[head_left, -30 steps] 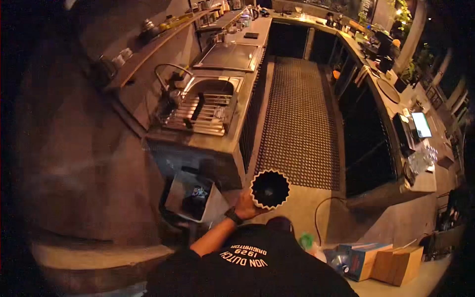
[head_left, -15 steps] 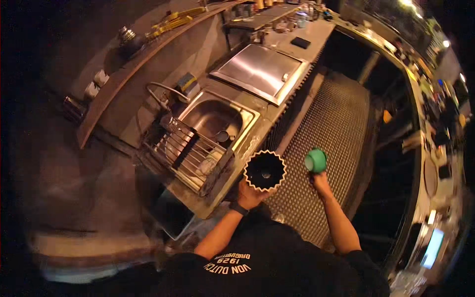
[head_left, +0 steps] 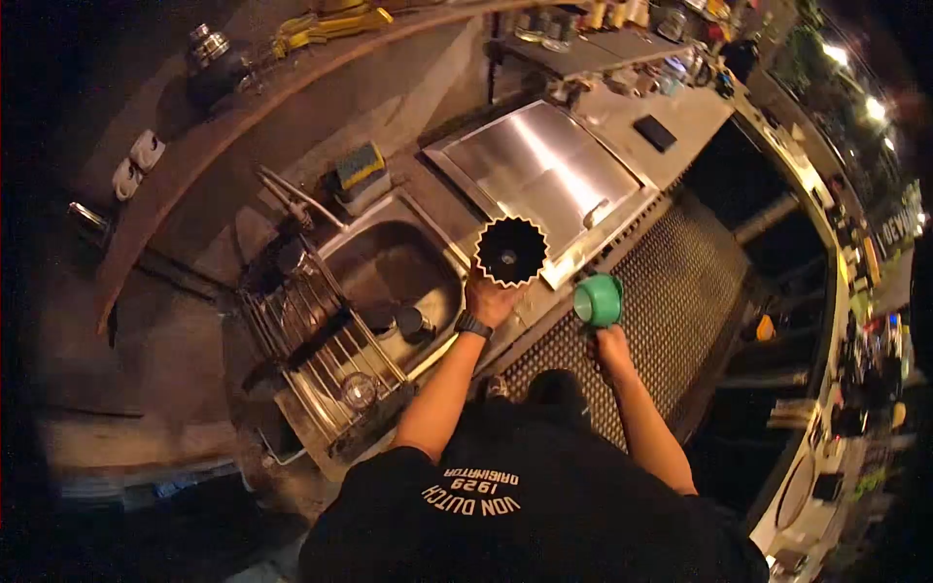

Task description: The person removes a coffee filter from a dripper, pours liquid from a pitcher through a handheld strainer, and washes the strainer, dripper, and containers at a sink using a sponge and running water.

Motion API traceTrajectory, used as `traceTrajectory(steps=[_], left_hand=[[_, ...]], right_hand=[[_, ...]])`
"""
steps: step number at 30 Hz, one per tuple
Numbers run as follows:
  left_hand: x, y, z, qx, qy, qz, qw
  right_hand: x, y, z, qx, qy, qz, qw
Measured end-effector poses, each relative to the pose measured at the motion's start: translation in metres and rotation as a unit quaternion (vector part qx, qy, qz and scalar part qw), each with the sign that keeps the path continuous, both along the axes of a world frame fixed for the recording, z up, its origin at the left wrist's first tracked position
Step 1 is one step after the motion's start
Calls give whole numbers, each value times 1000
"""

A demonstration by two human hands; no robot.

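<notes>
just to the right of the sink (head_left: 374, 255), a dark container (head_left: 512, 250) with a pale zigzag rim is held in the left hand (head_left: 493, 299); the grip is closed about its lower side, and the open mouth is turned up to view. the inside is seen as black down to a small pale spot at the bottom, and it cannot be told whether anything else is in it. farther to the right of the sink, above the floor mat (head_left: 671, 291), a green cup (head_left: 604, 299) is held in the right hand (head_left: 611, 350), the grip being closed at its lower side. its pale round end is turned toward the sink, and its contents cannot be made out.

within the sink, a small dark vessel (head_left: 411, 321) is seen near the front; its inside is too dark to be read. at the near left of the sink, a clear glass (head_left: 359, 391) is rested on a slatted metal rack (head_left: 313, 361). behind the sink, a blue-and-yellow sponge (head_left: 361, 165) is set on a small holder (head_left: 369, 197). on the bench (head_left: 619, 109), to the right of the sink, a shiny metal panel (head_left: 544, 155) is set, and farther along, a flat black object (head_left: 655, 133) is laid.
</notes>
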State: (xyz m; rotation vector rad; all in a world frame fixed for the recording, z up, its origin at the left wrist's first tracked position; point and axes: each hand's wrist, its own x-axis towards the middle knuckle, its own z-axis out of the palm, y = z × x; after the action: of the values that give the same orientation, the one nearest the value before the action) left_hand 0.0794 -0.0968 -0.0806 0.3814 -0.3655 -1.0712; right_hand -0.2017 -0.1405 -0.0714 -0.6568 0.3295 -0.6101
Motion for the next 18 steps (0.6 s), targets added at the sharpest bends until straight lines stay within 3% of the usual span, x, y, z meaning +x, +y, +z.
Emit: traceTrajectory(steps=[1,2,3,4,5,6,10,11,13,15,16,17,18], left_hand=[[10,-9,8,-1,-1,12,1000],[18,-15,13,61,-186,86,977],[24,-16,19,127,-361,152,911],[30,-15,25,191,-521,210,805],[35,-11,26,253,-659,255,661],[36,-7,22,271,-656,260,654],[42,-29,15,237,-763,375,469],[43,-41,0,252,-759,387,460],[43,-62,-61,262,-523,338,737],[47,-67,-105,220,-210,270,914],[52,-59,-86,273,-458,314,786],[45,-47,-50,317,-667,317,596],[30,-39,-14,342,-657,325,588]], right_hand=[[8,-19,2,-1,-1,12,1000],[14,-37,1,-54,123,-10,991],[20,-50,3,-106,244,-32,963],[26,-63,4,-159,358,-52,919],[34,-70,4,-210,464,-67,858],[45,-75,10,-211,461,-48,861],[126,-111,78,-158,404,22,901],[138,-124,81,-168,398,41,901],[161,-142,80,-200,363,48,909],[185,-156,77,-228,326,62,915],[196,-163,76,-268,321,89,904],[202,-167,74,-307,315,117,890],[210,-170,70,-307,310,146,888]])
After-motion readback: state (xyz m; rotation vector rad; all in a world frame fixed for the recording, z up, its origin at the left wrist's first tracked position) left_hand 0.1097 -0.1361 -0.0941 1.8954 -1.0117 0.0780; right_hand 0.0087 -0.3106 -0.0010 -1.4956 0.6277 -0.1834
